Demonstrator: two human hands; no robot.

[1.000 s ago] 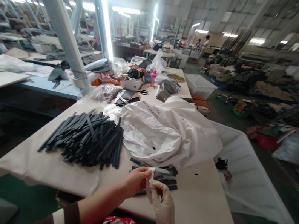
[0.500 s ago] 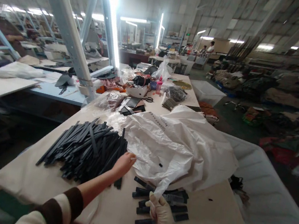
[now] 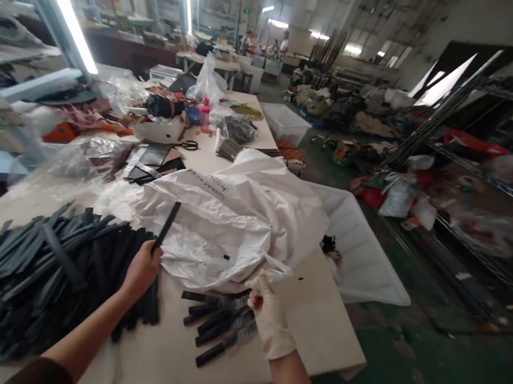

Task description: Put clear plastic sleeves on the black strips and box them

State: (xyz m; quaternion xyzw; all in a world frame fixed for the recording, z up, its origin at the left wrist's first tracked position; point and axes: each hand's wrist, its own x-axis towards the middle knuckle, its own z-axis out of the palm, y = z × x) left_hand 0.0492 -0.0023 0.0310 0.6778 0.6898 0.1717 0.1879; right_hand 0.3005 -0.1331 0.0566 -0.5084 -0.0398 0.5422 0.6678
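From where I sit at the head camera, my left grip (image 3: 141, 272) is bare and closed around one black strip (image 3: 167, 226), which sticks up at a slant from the fist, its upper end in front of the crumpled white plastic (image 3: 215, 231). My right grip (image 3: 269, 318) wears a pale glove; its fingers are bent in close together by the plastic's near edge, and I cannot tell whether they pinch anything.

Just left of and below the right grip lies a small group of strips (image 3: 211, 336), roughly side by side, with clear film over their right ends. Beside the left grip, a big loose pile of strips (image 3: 47, 268) covers the left part of the pale surface (image 3: 313, 326). A tiny black scrap (image 3: 226, 257) sits on the white plastic, which bears some handwriting.

Farther out, I see black-handled scissors (image 3: 189, 145) behind the plastic, a pink bottle (image 3: 204, 118) beyond them, and a large white bin (image 3: 367, 263) standing against the right side of the surface.
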